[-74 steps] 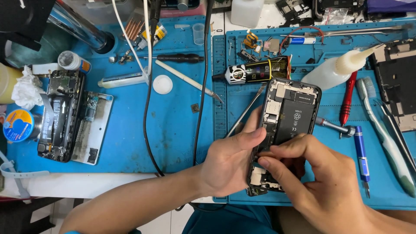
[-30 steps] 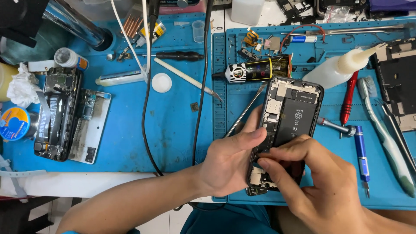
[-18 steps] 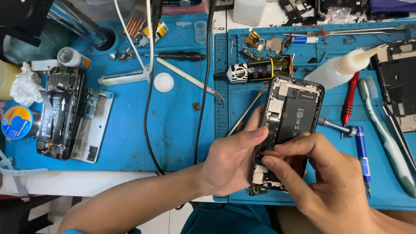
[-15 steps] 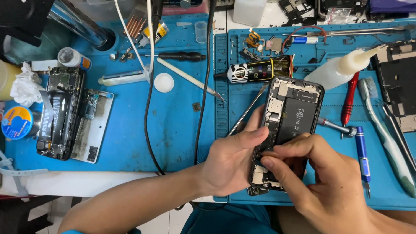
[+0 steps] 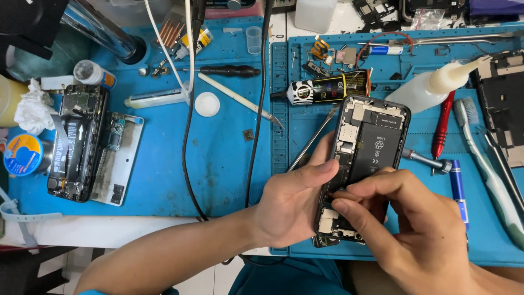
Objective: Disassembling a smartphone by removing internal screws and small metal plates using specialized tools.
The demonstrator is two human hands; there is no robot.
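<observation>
The left hand (image 5: 292, 205) grips the left edge of an opened phone (image 5: 363, 164), which lies near the front of the blue mat (image 5: 229, 158) on the tabletop. The right hand (image 5: 415, 235) pinches its fingertips (image 5: 341, 206) inside the phone's lower part. A tube of glue (image 5: 327, 90) lies just beyond, and a red screwdriver (image 5: 442, 125) to the right.

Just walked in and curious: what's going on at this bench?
A person is working on an opened phone over a blue mat. The left hand grips its side; the right hand has fingers pressed into the lower part. Another opened phone lies at the left, tools around.
</observation>
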